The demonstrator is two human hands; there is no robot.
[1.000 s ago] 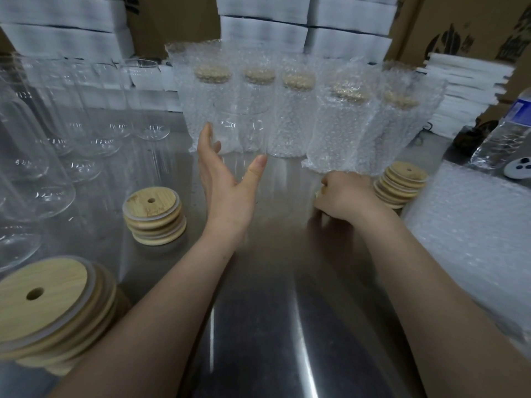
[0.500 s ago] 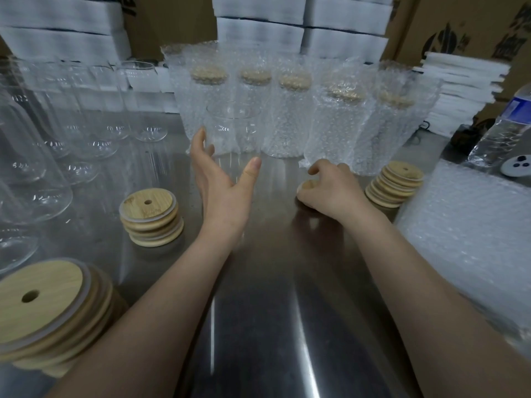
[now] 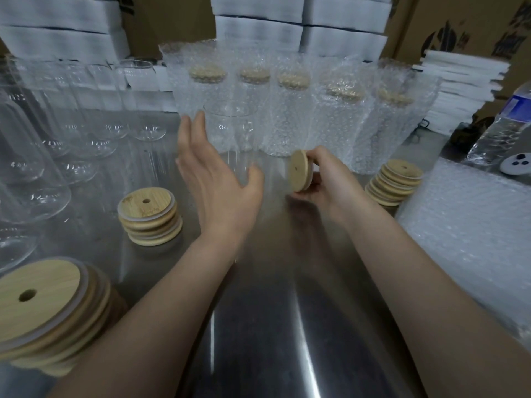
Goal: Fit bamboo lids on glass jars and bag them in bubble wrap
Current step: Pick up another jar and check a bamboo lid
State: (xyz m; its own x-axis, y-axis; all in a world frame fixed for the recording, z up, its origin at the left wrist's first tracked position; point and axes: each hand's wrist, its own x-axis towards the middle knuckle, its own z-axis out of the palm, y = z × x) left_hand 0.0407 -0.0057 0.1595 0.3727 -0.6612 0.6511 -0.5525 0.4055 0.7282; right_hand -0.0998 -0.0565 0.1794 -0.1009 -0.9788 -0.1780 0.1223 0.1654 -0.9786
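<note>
A clear glass jar (image 3: 230,119) stands open-topped on the steel table (image 3: 273,326), in front of the bagged jars. My left hand (image 3: 218,191) wraps round its lower part, fingers on the left side and thumb on the right. Through the glass the jar's lower walls are hard to make out. My right hand (image 3: 330,182) pinches a round bamboo lid (image 3: 300,170) with a small hole. That lid is held on edge just right of the jar, lifted off the table. Several lidded jars in bubble wrap bags (image 3: 287,110) stand in a row behind.
Empty glass jars (image 3: 86,124) crowd the left side. Stacks of bamboo lids sit at centre left (image 3: 149,216), near left (image 3: 48,311) and right (image 3: 396,179). Bubble wrap sheets (image 3: 474,239) lie on the right beside a water bottle (image 3: 505,130). White foam stacks and cardboard boxes line the back.
My right hand has picked a bamboo lid up from the table and turned it on edge. My left hand has stayed round the jar.
</note>
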